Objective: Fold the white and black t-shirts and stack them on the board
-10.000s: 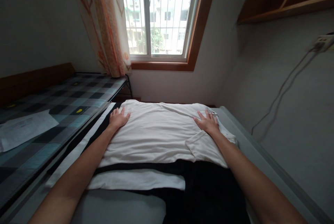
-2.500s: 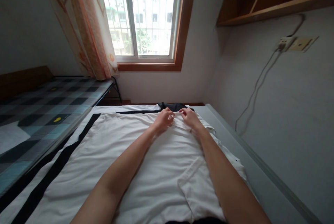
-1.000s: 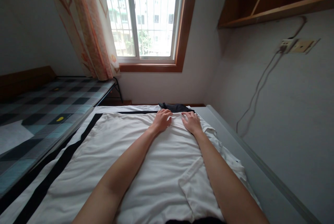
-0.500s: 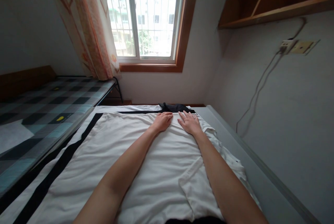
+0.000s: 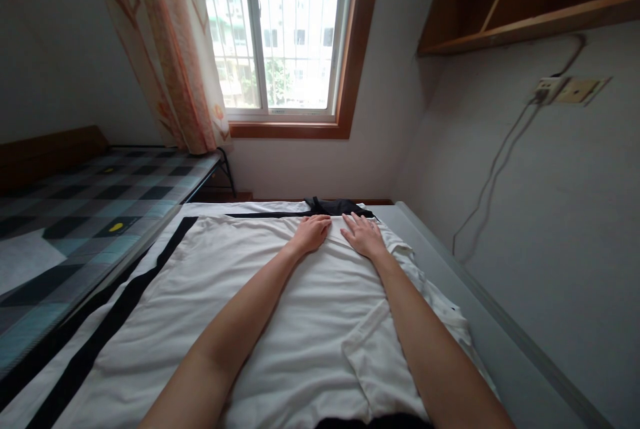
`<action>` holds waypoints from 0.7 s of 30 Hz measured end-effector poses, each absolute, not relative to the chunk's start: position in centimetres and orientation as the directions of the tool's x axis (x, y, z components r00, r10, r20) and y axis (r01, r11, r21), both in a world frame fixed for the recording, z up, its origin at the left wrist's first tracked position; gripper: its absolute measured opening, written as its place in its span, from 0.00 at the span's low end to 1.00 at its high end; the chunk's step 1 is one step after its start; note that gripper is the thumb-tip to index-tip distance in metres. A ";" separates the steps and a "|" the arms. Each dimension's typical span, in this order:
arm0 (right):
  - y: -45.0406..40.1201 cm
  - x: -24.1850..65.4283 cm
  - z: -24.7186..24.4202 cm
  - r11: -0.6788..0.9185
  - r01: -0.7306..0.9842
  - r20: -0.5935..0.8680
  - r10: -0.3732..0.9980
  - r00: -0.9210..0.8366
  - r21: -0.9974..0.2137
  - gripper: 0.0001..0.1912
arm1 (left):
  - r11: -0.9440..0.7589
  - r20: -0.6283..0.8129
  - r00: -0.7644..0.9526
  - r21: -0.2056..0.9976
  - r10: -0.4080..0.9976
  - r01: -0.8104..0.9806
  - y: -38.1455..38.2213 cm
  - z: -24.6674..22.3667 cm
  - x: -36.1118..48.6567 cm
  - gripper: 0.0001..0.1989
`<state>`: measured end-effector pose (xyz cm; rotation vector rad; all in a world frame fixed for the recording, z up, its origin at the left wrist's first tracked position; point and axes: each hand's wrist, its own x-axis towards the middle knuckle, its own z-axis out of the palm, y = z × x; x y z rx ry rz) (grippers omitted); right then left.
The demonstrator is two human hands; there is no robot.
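White cloth (image 5: 200,282) with black bands lies spread over the surface in front of me, lightly wrinkled, with a folded flap near its lower right. My left hand (image 5: 313,232) rests flat on its far part, palm down. Just to the right, my right hand (image 5: 364,234) lies on the same cloth with its fingers spread. The two hands are a small gap apart, and neither grasps anything. Beyond the fingertips is a bunched black cloth (image 5: 337,206).
On the left stands a bed with a checkered mattress (image 5: 150,176) and a white sheet of paper (image 5: 27,259). A curtain (image 5: 170,49) hangs beside the window. At the right are a wall shelf (image 5: 530,16) and a socket (image 5: 550,89) with a hanging cable.
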<state>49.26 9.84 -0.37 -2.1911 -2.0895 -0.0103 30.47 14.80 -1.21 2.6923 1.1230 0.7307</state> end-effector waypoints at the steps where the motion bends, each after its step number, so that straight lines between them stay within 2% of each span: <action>1: 9.8 49.3 -0.4 -0.044 0.996 0.084 0.995 0.050 -0.078 0.31 | -0.712 0.389 0.600 0.301 0.699 0.634 14.8 -1.1 30.4 0.18; 21: 9.7 49.0 -0.2 -0.059 0.992 0.108 0.992 0.070 -0.107 0.30 | -0.621 0.348 0.526 0.273 0.776 0.734 14.0 -0.7 30.7 0.19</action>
